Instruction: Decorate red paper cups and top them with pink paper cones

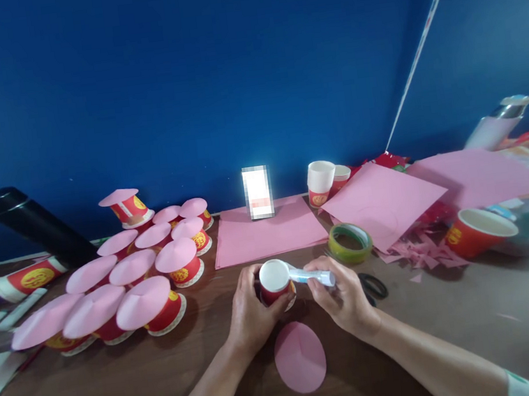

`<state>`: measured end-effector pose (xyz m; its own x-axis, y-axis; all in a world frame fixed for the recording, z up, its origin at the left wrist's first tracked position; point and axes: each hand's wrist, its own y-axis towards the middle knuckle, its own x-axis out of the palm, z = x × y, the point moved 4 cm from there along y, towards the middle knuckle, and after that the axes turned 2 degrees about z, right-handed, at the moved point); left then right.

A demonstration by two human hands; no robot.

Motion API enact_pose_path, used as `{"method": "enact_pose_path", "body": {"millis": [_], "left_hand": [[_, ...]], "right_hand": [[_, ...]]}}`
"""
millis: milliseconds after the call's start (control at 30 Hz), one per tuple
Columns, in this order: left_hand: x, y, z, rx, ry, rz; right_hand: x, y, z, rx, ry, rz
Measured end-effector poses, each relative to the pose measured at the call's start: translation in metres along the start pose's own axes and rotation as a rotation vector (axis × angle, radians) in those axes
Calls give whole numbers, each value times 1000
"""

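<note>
My left hand is wrapped round a small red paper cup that stands bottom up on the table, its white base facing upward. In my right hand is a whitish glue tube, pinched between thumb and fingers, its tip at the right rim of the cup's base. Just in front of the cup, nearer to me, a pink paper cone lies on the table, touched by neither hand.
Several red cups with pink cone tops fill the left. Behind are stacked pink sheets and a bright phone-like screen. To the right are green tape, black scissors, paper scraps and a red cup.
</note>
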<state>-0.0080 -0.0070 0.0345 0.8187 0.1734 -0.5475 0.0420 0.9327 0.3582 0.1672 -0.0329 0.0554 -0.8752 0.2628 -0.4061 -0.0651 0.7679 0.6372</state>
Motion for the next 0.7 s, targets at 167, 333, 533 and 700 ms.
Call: {"method": "enact_pose_path", "body": {"millis": [167,333,533,700], "left_hand": [[-1,0,1,4,6,-25],[-4,-2,4,39,-36,-54],[-4,-4,6,6,-1,-37],[-3,-5,9,34,-15,-36]], "right_hand": [[0,-1,2,16,5,6],[0,-1,-4,-56,-13,-35],[1,-1,-14,-132,-1,-49],[3,-1,-16,-148,-8,-61]]}}
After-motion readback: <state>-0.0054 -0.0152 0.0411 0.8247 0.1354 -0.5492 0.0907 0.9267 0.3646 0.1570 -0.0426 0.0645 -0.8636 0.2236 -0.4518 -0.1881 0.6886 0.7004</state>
